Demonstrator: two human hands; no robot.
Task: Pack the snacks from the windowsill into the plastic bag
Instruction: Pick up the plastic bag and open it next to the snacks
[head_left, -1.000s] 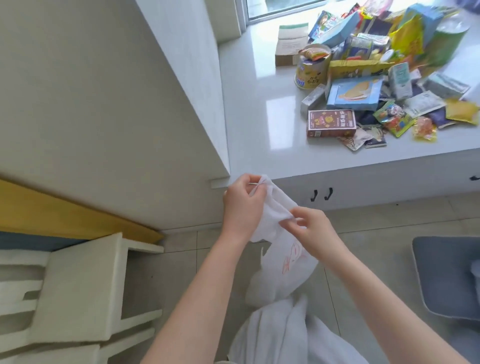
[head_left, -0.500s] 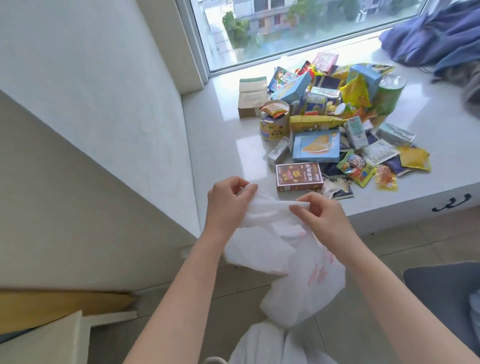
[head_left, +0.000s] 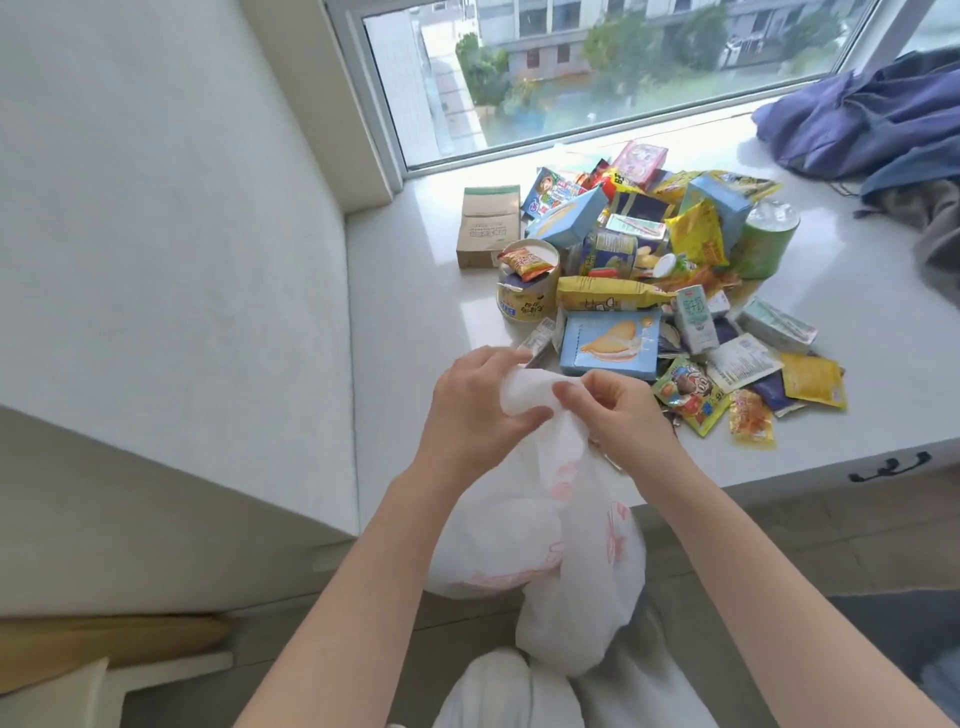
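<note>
A white plastic bag (head_left: 540, 525) with pink print hangs in front of me, below the windowsill's front edge. My left hand (head_left: 475, 410) and my right hand (head_left: 621, 410) both pinch its bunched top, close together. Just behind my hands, a pile of snacks (head_left: 649, 265) covers the white windowsill (head_left: 410, 291): a light blue biscuit box (head_left: 610, 340), a yellow round tin (head_left: 527, 288), a green canister (head_left: 766, 239), a brown carton (head_left: 488, 226) and several small packets. My hands hide part of the pile's near edge.
Blue and grey clothing (head_left: 872, 124) lies at the windowsill's right end. A white wall (head_left: 171, 270) runs along the left. Drawer handles (head_left: 888, 466) sit under the sill. White furniture (head_left: 57, 691) stands at the lower left; a dark cushion (head_left: 904, 634) lies on the floor at right.
My view has tilted up and the sill has come nearer. Both hands with the bag have risen toward the snack pile and drawn closer together at the bag's top.
</note>
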